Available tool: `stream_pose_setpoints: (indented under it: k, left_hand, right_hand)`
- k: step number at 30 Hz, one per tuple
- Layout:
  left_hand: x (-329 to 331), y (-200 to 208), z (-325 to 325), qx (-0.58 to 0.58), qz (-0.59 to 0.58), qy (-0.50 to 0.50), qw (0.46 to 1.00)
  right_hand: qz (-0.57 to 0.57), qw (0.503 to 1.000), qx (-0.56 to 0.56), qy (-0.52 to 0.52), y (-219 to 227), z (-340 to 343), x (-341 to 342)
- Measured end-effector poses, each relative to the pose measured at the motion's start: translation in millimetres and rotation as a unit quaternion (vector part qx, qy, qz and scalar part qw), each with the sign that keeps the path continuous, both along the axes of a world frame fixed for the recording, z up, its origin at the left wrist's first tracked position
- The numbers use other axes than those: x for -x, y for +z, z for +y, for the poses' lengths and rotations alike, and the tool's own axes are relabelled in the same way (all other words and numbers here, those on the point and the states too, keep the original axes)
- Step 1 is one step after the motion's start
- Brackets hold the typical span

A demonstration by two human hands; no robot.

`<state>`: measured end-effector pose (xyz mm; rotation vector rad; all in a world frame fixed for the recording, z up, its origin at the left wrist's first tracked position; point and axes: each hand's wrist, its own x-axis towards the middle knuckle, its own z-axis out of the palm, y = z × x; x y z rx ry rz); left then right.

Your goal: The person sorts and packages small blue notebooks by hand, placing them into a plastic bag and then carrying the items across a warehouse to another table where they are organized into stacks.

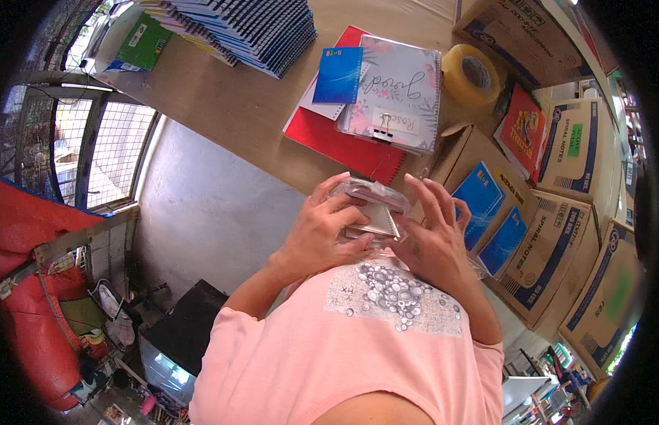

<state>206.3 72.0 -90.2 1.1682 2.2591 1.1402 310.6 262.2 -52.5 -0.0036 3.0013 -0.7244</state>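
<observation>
Just in front of my chest is a small spiral notebook point(378, 221) in clear plastic wrap, close to the table's near edge. My left hand point(322, 230) grips its left side, fingers bent over the wrap and thumb along the lower edge. At the other end, my right hand point(439, 237) rests against the packet with its fingers stretched up and apart. Part of the notebook is hidden by the hands and the shiny wrap. Beyond it lie a red spiral notebook point(312, 134), a floral-covered spiral notebook point(404, 78) with a black binder clip point(382, 134), and a small blue notebook point(338, 74).
A tall stack of spiral notebooks point(244, 28) stands at the table's far left, beside a green pack point(143, 42). A tape roll point(471, 76) sits at far right. Cardboard boxes point(549, 248) line the right side, with blue notebooks point(478, 198) on a nearer box.
</observation>
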Motion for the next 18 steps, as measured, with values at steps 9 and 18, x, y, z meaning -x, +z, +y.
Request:
stream_pose_setpoints:
  k: [9,18]
  left_hand:
    - [11,3,-9,-0.011,-0.048,-0.023,0.999]
    - [20,-3,11,-0.053,-0.002,0.075,0.996]
  right_hand:
    - [-0.042,0.997,0.05,0.037,-13,3,2]
    - [0.102,0.993,-0.011,-0.055,-18,0,13]
